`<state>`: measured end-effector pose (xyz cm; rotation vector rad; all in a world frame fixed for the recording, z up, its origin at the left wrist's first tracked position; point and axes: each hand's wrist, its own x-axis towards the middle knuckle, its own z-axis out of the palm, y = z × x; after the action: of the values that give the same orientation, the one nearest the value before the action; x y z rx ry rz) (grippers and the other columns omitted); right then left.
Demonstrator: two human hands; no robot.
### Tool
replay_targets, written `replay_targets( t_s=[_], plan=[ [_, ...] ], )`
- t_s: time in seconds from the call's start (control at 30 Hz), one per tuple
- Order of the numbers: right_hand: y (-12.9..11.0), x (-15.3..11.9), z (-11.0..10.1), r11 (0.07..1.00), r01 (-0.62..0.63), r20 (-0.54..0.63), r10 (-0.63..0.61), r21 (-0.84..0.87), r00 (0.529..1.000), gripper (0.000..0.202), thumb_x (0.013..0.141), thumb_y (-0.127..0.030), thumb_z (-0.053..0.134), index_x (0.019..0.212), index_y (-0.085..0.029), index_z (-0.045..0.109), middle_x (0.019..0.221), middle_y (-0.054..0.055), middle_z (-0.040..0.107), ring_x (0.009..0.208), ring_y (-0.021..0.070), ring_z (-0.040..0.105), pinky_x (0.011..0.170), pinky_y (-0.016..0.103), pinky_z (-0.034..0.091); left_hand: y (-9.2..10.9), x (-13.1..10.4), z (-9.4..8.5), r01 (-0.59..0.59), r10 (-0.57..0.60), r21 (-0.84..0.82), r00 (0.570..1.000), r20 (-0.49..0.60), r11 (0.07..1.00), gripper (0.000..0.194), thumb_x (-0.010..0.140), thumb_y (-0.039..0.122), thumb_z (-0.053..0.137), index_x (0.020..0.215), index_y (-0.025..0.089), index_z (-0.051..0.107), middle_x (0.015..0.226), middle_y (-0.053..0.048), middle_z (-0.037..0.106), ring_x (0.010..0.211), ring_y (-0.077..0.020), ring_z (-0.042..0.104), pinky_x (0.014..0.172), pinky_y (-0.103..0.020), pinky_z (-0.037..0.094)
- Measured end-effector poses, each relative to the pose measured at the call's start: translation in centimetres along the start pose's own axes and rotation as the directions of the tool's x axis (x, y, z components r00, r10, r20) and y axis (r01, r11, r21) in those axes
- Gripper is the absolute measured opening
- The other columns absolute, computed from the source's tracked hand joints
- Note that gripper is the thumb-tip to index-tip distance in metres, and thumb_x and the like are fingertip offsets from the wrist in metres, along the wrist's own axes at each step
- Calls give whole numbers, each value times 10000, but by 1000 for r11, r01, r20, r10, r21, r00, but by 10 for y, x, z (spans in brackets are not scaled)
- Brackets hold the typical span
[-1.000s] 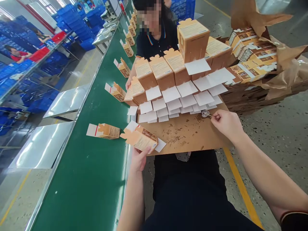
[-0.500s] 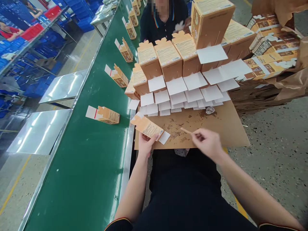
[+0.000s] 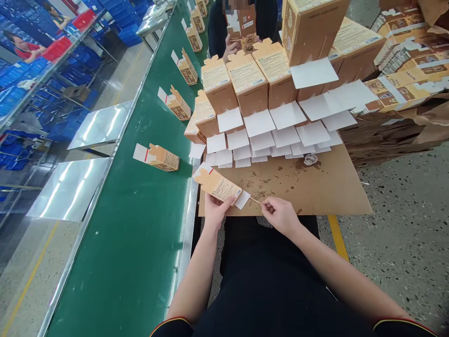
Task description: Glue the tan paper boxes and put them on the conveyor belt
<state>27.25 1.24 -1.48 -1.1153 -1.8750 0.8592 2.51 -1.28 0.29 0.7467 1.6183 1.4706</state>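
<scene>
My left hand (image 3: 215, 210) is closed around the lower side of a printed carton (image 3: 220, 185), which lies tilted over the cardboard sheet's left edge. A white end flap (image 3: 242, 200) sticks out of the carton toward my right hand. Between the thumb and fingers of my right hand (image 3: 278, 213) is a thin wooden stick (image 3: 255, 200). Its far tip is at the flap's edge; whether it touches the flap, I cannot tell. Just beyond, several cartons (image 3: 247, 86) stand stacked in rows, their white flaps pointing toward me.
A green conveyor belt (image 3: 133, 238) runs along the left, with several open cartons (image 3: 163, 157) standing on it. On the stained cardboard sheet (image 3: 329, 187) sits a small clear round dish (image 3: 310, 159). Flat carton bundles (image 3: 400, 91) are piled at right. Behind the stack, a co-worker (image 3: 242, 28) holds a carton.
My right hand has moved left with the stick, bringing its tip to the carton's flap. The left hand keeps its hold. Across the stack, the co-worker now has a carton raised.
</scene>
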Motion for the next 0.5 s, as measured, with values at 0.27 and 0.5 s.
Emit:
replay_targets(
  t_s=[0.27,0.5],
  plan=[
    [0,-6,-25,982,-163,-121,174,92,977,212,993,-346,690,803,-254,712,680,7,707,556,158,642,584,276,594,-1,-27,13,-82,102,281,993,-58,956,865,623,455,1101,1304,228,619,1367,-192,737,1386,-419,720,1242,-607,530],
    [-1,-17,-38,966,-242,-155,254,91,955,249,977,-434,703,796,-265,732,676,23,733,563,180,663,591,305,623,-4,-32,16,-78,111,338,991,-79,938,913,610,424,1105,1326,281,555,1293,-134,749,1371,-412,720,1184,-548,565]
  ],
)
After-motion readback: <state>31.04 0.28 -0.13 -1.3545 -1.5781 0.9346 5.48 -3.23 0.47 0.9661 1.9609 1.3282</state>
